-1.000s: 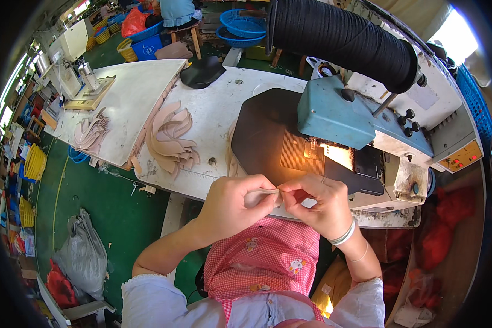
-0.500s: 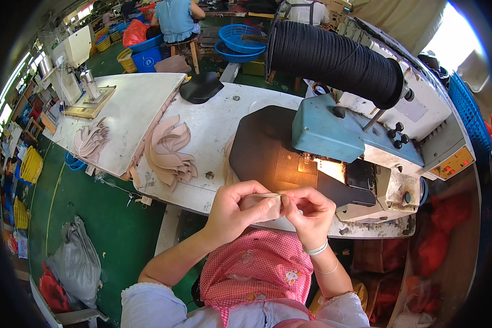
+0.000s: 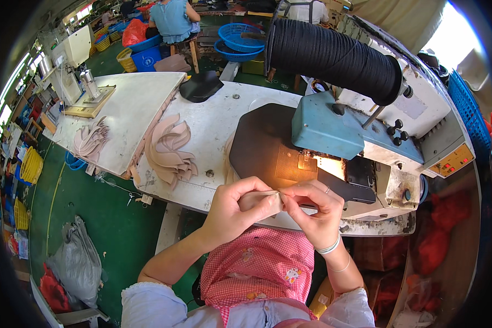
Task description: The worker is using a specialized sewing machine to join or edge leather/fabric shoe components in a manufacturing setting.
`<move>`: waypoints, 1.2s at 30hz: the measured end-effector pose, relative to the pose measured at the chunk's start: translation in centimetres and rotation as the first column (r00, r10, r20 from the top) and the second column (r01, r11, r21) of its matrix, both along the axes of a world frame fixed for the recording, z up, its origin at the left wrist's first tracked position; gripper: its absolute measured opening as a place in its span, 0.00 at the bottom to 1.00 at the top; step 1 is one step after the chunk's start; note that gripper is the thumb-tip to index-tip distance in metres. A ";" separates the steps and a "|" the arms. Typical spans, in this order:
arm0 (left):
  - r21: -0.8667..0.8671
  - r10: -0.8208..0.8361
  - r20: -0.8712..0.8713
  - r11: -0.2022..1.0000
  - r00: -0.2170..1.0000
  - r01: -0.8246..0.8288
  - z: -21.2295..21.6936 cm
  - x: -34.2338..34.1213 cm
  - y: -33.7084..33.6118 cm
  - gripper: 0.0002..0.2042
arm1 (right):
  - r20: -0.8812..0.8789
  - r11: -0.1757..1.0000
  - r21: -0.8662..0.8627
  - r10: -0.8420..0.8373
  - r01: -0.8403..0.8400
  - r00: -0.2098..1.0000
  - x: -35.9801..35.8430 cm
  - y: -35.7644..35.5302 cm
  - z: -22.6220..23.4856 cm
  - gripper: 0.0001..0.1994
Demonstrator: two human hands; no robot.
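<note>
Between my hands, just over the table's front edge, is a folded pale beige strip of material (image 3: 255,200). My left hand (image 3: 236,203) is closed around it, thumb laid along its face. My right hand (image 3: 314,205) pinches at the strip's right end, fingertips meeting those of the left; whether it grips the strip or something finer there is hidden. Beyond my hands a black octagonal plate (image 3: 262,143) lies under the lit head of a blue and white sewing machine (image 3: 325,128). A fanned pile of similar beige strips (image 3: 170,150) lies to the left.
A large spool of black thread (image 3: 333,60) sticks out above the machine. Another bundle of strips (image 3: 92,139) lies on the left tabletop, near a second machine (image 3: 65,71). A black piece (image 3: 200,86) rests at the table's back. A person in blue (image 3: 172,22) sits beyond.
My right hand has shifted slightly to the right, its wrist turning outward, while its fingertips stay at the strip's end. My left hand has barely moved.
</note>
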State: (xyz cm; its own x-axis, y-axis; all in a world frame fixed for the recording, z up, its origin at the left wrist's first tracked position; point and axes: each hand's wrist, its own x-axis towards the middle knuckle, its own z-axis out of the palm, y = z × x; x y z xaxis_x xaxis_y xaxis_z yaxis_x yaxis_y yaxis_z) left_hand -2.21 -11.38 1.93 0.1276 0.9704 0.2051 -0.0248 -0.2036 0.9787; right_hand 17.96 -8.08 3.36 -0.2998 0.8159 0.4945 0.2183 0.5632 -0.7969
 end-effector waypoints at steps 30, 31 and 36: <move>0.307 0.287 -0.250 0.929 0.925 -0.205 -0.8 0.7 0.5 0.09 | 0.070 0.997 0.012 -0.071 0.070 0.995 0.1 -0.5 0.6 0.06; 0.277 0.264 -0.236 0.941 0.935 -0.196 -0.8 0.6 0.4 0.08 | 0.070 0.997 0.013 -0.071 0.070 0.995 0.1 -0.5 0.5 0.06; 0.267 0.233 -0.153 0.945 0.960 -0.187 0.0 0.5 0.5 0.07 | 0.022 0.990 0.090 -0.107 0.105 0.994 0.1 -0.8 0.1 0.08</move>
